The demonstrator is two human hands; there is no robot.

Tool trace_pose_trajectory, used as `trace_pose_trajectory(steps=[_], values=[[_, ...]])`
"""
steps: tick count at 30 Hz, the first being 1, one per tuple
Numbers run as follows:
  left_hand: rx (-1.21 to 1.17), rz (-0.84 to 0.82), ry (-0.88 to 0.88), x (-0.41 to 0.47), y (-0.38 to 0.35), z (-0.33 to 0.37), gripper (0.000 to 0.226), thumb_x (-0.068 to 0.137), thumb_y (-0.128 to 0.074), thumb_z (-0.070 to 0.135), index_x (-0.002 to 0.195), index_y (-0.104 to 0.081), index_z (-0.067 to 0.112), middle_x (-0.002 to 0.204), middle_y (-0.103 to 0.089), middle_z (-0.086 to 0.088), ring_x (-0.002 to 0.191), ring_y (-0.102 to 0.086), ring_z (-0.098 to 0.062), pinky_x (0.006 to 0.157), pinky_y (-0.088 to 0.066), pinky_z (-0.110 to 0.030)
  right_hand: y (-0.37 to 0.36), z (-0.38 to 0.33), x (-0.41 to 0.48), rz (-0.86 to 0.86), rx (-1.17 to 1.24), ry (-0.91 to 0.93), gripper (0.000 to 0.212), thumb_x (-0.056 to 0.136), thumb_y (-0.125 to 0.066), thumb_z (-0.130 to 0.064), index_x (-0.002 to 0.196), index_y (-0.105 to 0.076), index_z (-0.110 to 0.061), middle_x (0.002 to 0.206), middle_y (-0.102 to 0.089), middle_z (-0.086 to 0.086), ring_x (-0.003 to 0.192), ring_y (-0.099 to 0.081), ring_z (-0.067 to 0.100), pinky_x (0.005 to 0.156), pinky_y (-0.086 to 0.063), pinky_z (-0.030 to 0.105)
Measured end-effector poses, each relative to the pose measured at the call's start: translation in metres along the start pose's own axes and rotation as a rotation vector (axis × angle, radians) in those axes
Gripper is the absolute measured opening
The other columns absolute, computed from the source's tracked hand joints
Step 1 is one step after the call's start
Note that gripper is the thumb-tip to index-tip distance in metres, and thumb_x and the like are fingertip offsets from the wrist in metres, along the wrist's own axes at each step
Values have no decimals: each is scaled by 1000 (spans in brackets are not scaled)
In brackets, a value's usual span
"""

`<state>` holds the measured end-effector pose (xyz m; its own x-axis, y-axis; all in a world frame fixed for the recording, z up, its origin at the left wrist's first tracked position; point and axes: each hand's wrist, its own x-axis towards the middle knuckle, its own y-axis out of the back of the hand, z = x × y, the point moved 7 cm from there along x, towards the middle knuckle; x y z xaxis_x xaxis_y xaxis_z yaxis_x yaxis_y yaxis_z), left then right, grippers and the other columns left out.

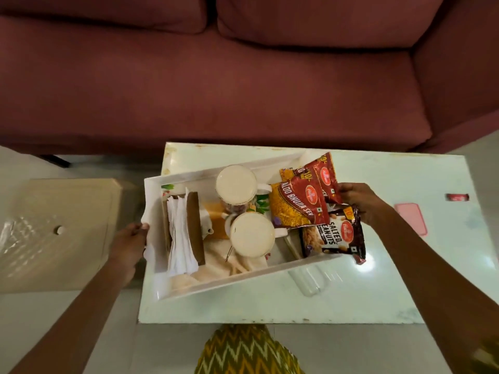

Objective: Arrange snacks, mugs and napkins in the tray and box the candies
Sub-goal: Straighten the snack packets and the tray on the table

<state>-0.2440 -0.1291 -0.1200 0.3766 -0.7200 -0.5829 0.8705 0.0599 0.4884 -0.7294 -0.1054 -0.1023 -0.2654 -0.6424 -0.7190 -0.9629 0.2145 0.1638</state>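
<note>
Head view, white tray [216, 286] on pale table [378, 292], left hand [132, 238] clamped on tray's nine o'clock rim, right hand [359, 202] pinching snack packets [305, 203] at three o'clock, two mugs [244, 209] centre, napkins [179, 236] beside left rim

yellow-red packet [294, 209]: "ALOO BHUJIA SEV" | dark packet [333, 238]: "SALTED PEANUTS"
</note>
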Motion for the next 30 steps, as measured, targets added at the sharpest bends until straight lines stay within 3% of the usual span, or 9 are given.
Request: trace_pose_trajectory(steps=[3,9,16,21,26,30], values=[[28,-42,-46,-23,5,14,22,94,-49,21,107,-60,7,71,-52,-4,60,-45,-17,54,-38,-26,14,10,-39,6,84,6,16,82,-55,10,88,-64,-2,55,-71,1,47,-67,16,44,-56,23],[51,-126,-161,-76,2,47,16,92,-51,15,96,-62,4,68,-53,-4,59,-46,-18,54,-39,-26,53,30,-107,53,210,32,21,81,-46,17,82,-59,1,47,-67,4,38,-62,15,37,-51,20],[132,-185,-179,-108,-43,63,24,92,-52,18,108,-62,3,96,-58,-13,78,-50,-23,73,-43,-37,120,62,-132,135,255,-15,19,79,-50,15,84,-62,1,52,-69,6,42,-65,20,41,-54,24],[131,-191,-154,-122,-96,60,23,90,-55,17,106,-64,2,73,-55,-8,64,-48,-20,67,-44,-31,177,86,-115,193,236,-69,21,77,-52,17,83,-63,0,53,-70,6,43,-65,21,43,-55,27],[131,-156,-130,-136,-155,59,20,91,-54,16,101,-66,3,66,-53,-7,59,-47,-19,63,-44,-29,228,102,-78,209,216,-120,21,77,-54,15,80,-66,-2,60,-71,10,45,-66,22,46,-57,31],[123,-123,-99,-133,-196,54,19,90,-54,13,99,-66,1,62,-49,-7,57,-44,-20,58,-40,-28,256,98,-47,207,209,-111,24,76,-56,15,72,-66,-6,53,-70,2,44,-66,19,38,-53,25]])
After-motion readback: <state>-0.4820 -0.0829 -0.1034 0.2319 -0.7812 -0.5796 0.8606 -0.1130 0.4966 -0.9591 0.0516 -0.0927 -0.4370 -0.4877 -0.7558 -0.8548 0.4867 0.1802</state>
